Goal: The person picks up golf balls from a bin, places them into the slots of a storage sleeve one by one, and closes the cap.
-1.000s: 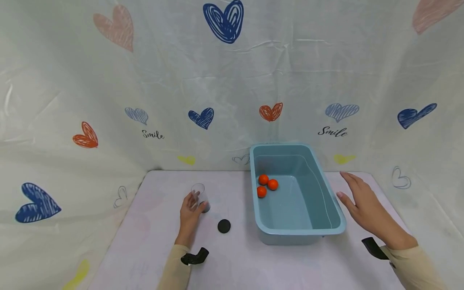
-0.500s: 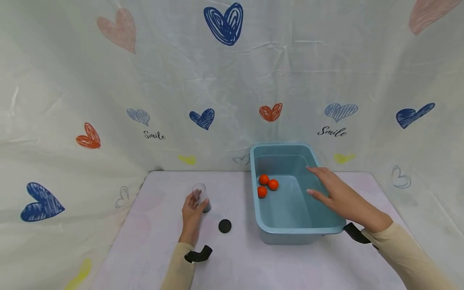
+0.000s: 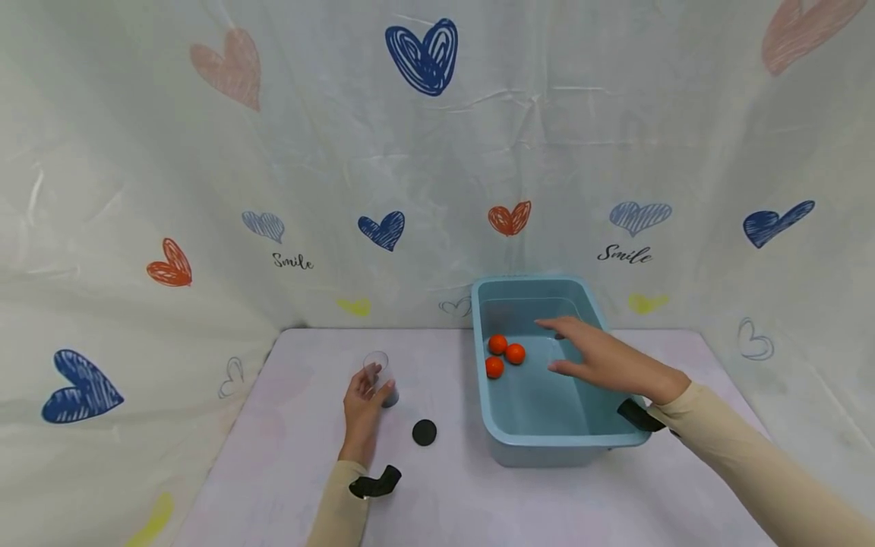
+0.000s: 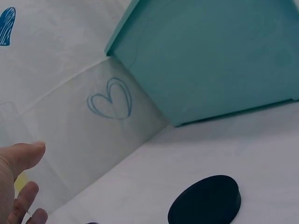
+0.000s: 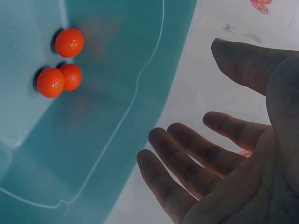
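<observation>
My left hand (image 3: 362, 414) holds a clear cylindrical container (image 3: 376, 359), open at the top and dark at its lower end, standing on the table. Its fingers lie behind the container and the thumb in front. Just right of it, a round black disc (image 3: 424, 432), like a lid, lies flat; the left wrist view shows this disc (image 4: 205, 200) too. Over the blue plastic basin (image 3: 567, 440) hovers my right hand (image 3: 601, 361), fingers spread and touching nothing. Three orange balls (image 5: 69, 43) rest on the basin floor near its left wall, apart from the right fingertips.
A white sheet printed with hearts (image 3: 380, 230) hangs behind the table (image 3: 301, 425). The basin stands right of centre near the table's back edge, and its raised walls surround the balls.
My right hand has moved left from outside the basin's right rim to above its inside. The left hand stays at the clear container. The balls have not moved.
</observation>
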Demonstrator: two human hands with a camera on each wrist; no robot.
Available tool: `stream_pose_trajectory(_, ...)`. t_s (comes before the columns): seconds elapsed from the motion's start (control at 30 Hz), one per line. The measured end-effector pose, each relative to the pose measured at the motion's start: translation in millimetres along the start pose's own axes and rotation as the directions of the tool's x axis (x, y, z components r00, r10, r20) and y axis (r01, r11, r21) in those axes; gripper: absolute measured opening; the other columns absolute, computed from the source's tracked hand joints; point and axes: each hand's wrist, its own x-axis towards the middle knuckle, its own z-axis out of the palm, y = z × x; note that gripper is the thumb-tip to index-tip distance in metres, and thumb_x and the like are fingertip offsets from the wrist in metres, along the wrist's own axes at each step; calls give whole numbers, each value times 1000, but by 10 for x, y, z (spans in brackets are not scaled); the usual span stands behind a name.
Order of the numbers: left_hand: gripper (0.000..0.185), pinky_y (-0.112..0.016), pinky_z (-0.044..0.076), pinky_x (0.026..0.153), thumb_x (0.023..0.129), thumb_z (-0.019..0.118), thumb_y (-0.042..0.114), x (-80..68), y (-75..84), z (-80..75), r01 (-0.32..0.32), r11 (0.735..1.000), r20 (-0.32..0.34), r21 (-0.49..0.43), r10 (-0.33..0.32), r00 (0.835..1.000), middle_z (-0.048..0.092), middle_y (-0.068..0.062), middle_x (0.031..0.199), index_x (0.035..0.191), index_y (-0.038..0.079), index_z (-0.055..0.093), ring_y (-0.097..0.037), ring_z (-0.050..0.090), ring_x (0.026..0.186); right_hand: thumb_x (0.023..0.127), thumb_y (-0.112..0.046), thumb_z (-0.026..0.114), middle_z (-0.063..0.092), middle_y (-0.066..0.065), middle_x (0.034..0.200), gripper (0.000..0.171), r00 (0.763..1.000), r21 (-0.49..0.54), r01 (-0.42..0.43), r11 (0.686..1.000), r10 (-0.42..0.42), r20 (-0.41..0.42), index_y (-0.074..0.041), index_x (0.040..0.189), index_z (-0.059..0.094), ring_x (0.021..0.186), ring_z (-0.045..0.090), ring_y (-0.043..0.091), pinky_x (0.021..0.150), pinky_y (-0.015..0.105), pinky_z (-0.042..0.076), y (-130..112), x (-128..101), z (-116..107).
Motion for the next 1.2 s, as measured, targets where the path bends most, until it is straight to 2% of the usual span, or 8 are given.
stream_pose_trajectory(0.3, 52, -52, 34, 123, 96, 74, 1, 7, -57, 7, -6, 1000, -9, -4, 6, 1000, 57, -23, 151, 144, -4, 53, -37, 47, 145, 97, -19, 78, 58, 26, 145, 63, 995, 1, 57, 998, -57, 79, 6, 149, 50, 121, 63, 39, 97, 55, 58, 0, 273, 36)
stream_pose_trajectory(0.73, 53, -52, 33, 124, 96, 74, 2, 6, -49, -4, 7, 1000, -6, -20, -7, 1000, 57, -22, 152, 145, -2, 53, -37, 46, 146, 95, -13, 79, 57, 26, 147, 62, 976, 64, -13, 998, -1, 220, 7, 147, 51, 123, 62, 42, 102, 54, 56, 124, 679, 253)
stream_pose_trajectory(0.93, 54, -52, 33, 124, 97, 73, 2, 14, -57, -5, 18, 999, -5, -32, -18, 1000, 56, -22, 153, 147, -1, 52, -37, 45, 147, 94, -11, 80, 57, 28, 147, 64, 961, 25, -33, 999, 24, 274, 9, 147, 51, 127, 59, 44, 105, 54, 55, 140, 846, 399)
stream_pose_trajectory(1.2, 53, -51, 34, 124, 96, 74, 1, 37, -64, 5, 19, 1000, -13, -20, -19, 1000, 57, -22, 152, 145, -2, 53, -36, 47, 146, 94, -9, 79, 59, 28, 143, 62, 947, 36, -49, 998, 34, 320, 10, 146, 51, 127, 58, 44, 106, 54, 53, 185, 993, 555)
